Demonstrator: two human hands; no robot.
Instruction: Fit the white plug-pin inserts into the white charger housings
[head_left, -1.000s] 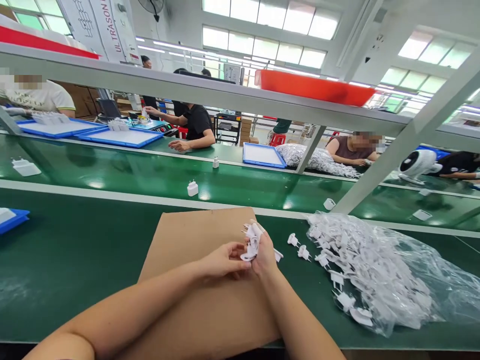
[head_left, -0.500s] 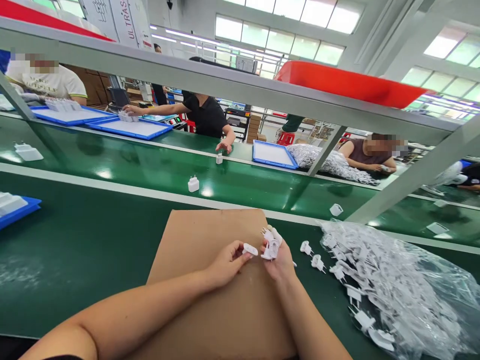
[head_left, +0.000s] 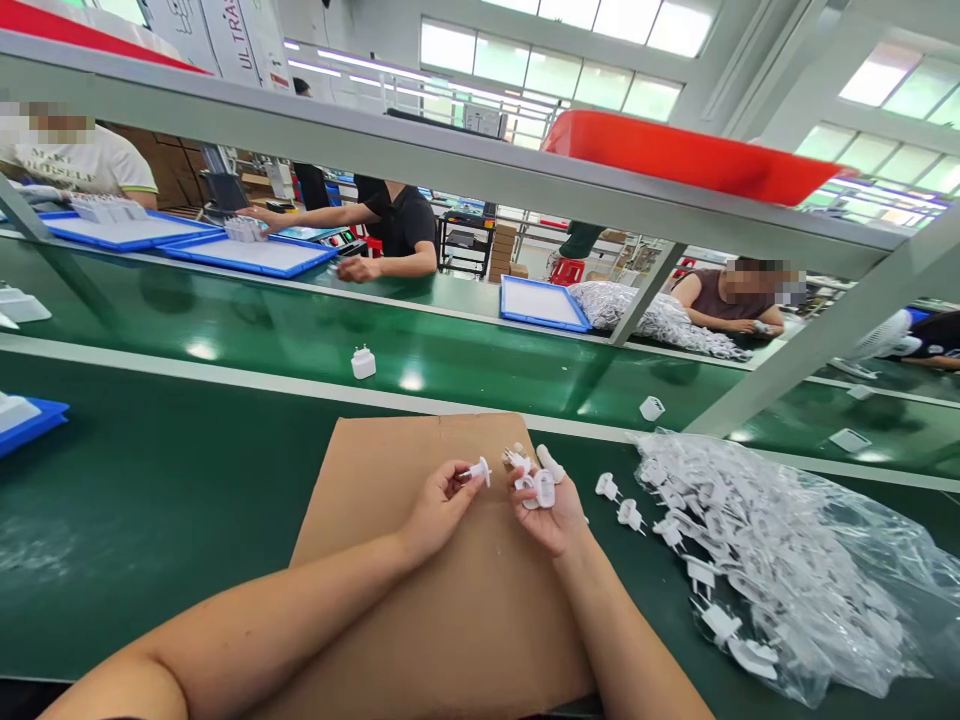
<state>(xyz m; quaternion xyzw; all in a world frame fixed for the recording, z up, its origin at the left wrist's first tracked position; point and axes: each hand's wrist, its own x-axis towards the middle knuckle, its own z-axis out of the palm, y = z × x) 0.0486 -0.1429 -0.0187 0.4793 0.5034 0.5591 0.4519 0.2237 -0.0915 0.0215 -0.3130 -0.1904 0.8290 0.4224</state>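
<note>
Over the sheet of cardboard (head_left: pixel 420 600), my left hand (head_left: pixel 439 510) pinches one white two-pin plug piece (head_left: pixel 481 471) between thumb and fingers. Close by on the right, my right hand (head_left: pixel 559 520) is turned palm up, its fingers curled around several white plug pieces (head_left: pixel 544 489). A white cover sits on one of its fingertips. Loose plug pieces (head_left: pixel 631 515) lie on the green surface right of that hand, beside a clear plastic bag (head_left: pixel 810 560) heaped with more of them.
Beyond the cardboard runs a green conveyor (head_left: pixel 465 370) carrying white charger housings (head_left: pixel 364 362). A metal shelf rail (head_left: pixel 450 165) with a red bin (head_left: pixel 675 155) crosses above it. Co-workers sit across, near blue-rimmed trays (head_left: pixel 546 303). Another blue tray (head_left: pixel 52 415) is at left.
My left hand has turned the plug piece so its pins point left. My right hand has opened slightly around its pieces. The housing has shifted left; a co-worker's hand has drawn back.
</note>
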